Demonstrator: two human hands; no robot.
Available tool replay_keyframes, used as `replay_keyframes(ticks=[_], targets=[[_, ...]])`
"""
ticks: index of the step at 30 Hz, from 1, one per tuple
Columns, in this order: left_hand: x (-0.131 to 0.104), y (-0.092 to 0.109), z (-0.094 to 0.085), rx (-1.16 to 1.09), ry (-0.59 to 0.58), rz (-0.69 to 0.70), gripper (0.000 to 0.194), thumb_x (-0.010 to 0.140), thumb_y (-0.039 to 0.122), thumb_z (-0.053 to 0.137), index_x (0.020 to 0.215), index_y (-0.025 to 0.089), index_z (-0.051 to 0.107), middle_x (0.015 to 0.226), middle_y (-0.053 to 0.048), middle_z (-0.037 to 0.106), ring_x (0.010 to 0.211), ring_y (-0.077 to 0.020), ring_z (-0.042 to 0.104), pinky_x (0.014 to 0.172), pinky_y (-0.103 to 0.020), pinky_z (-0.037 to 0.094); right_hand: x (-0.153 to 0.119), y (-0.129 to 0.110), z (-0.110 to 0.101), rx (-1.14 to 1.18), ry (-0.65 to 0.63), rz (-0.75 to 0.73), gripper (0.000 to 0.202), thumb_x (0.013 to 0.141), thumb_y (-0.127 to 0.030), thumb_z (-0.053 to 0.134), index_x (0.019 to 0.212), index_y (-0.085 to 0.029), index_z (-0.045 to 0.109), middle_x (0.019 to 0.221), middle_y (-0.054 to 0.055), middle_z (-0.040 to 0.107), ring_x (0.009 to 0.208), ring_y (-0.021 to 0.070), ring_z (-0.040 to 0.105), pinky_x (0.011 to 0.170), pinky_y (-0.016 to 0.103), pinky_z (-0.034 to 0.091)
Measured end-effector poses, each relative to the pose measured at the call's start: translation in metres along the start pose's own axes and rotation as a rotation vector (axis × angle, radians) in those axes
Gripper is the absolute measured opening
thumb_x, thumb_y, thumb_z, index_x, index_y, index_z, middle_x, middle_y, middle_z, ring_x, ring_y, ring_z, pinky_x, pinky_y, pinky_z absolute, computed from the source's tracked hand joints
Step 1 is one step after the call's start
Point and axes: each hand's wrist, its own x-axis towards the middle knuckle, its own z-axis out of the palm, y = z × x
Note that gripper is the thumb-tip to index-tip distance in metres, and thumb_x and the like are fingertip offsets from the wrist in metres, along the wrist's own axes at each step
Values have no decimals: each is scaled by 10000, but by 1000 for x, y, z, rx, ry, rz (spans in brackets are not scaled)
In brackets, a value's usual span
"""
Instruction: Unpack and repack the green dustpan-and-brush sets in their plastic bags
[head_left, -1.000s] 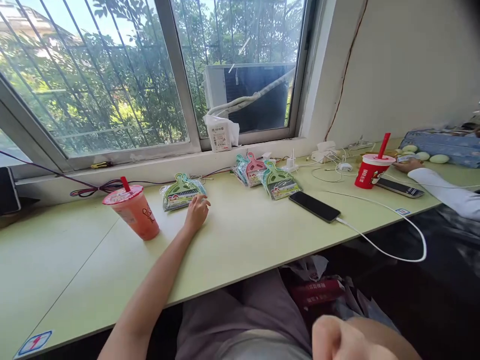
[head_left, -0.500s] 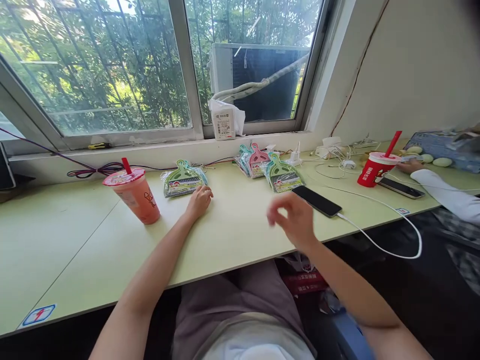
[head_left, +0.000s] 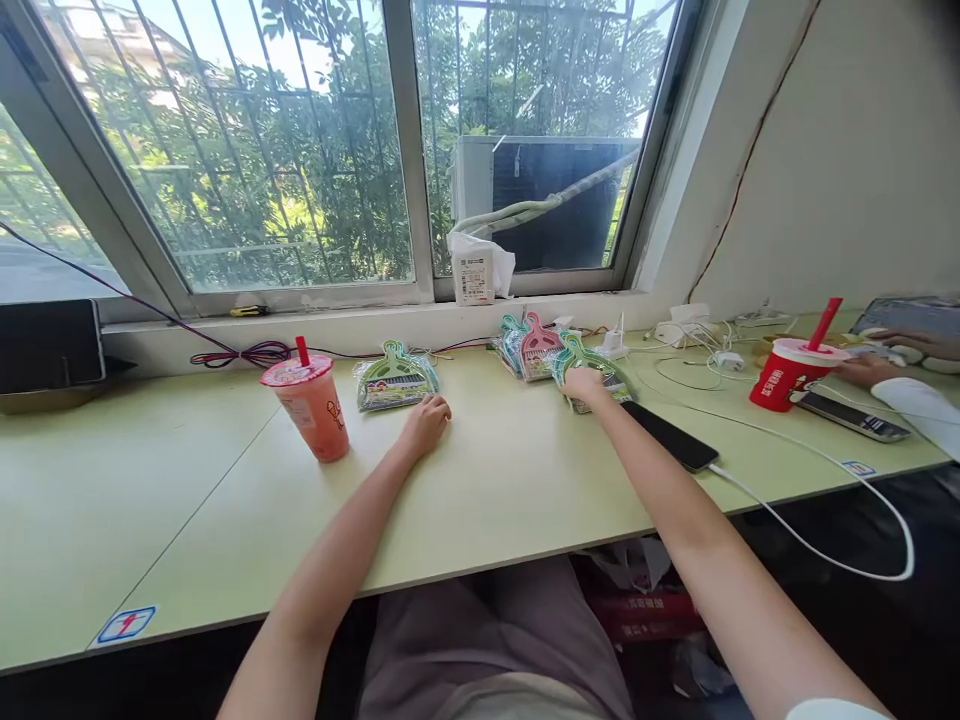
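My left hand [head_left: 426,424] rests on the table with its fingers loosely bent and holding nothing. Just beyond it lies a green mini dustpan and brush set [head_left: 395,375] in clear plastic wrapping. My right hand [head_left: 585,384] is on another wrapped green dustpan and brush set [head_left: 616,382], its fingers curled over the near left part; the fingertips are hidden. Behind that, to the left, sits a pink dustpan and brush set [head_left: 538,345] together with blue-green ones. A black phone [head_left: 671,436] on a white cable lies under my right forearm.
A lidded cup of pinkish drink [head_left: 319,415] stands left of my left hand. At right are a red cup [head_left: 784,380], a second phone [head_left: 851,416] and another person's hand [head_left: 862,370]. Cables and chargers [head_left: 686,325] run along the wall. A tissue pack [head_left: 474,275] sits on the sill.
My right hand has moved forward from above the near table onto the right-hand green set and closed there. My left hand stays resting on the table. The view has tilted up slightly.
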Motion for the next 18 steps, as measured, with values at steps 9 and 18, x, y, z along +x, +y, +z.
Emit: replay_keyframes(ticks=[9, 18], targets=[[-3, 4, -2, -305, 62, -97, 197, 836, 179, 515, 829, 223, 708, 1011, -98, 686, 1049, -276, 584, 987, -460, 469, -26, -10, -55, 156, 343, -30, 340, 947, -270, 459, 1057, -138, 751, 1118, 206, 714, 1103, 304, 656, 887, 365, 484], [13, 13, -4, -1563, 174, -520, 433, 821, 590, 649, 990, 190, 649, 886, -59, 699, 828, -182, 665, 764, -308, 531, -109, -181, -27, 128, 381, -686, 342, 980, -164, 378, 1078, -80, 694, 995, 220, 731, 969, 304, 708, 821, 358, 486]])
